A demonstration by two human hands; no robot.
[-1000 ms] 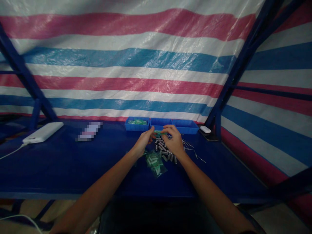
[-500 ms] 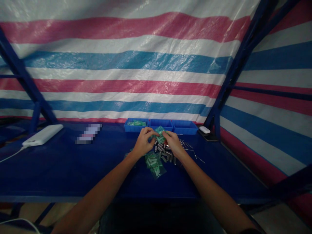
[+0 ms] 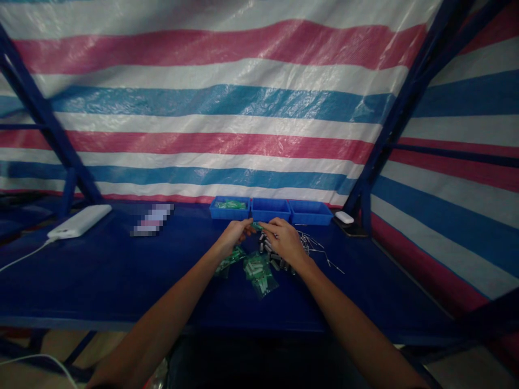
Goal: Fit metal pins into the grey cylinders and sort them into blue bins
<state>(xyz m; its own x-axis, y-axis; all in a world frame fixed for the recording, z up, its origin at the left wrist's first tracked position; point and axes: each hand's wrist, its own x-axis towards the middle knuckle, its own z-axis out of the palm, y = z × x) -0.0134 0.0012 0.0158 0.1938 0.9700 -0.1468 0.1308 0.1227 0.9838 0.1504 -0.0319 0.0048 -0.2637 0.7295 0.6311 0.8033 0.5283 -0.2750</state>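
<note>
Striped red, white and blue tarpaulin hangs behind a dark blue table and frame.

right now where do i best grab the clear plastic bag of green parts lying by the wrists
Probably pinch the clear plastic bag of green parts by its near corner, coming from above on the person's side. It lies flat on the dark blue table, and that corner is free, while its far end crowds the right hand and the small grey cylinders.
</note>
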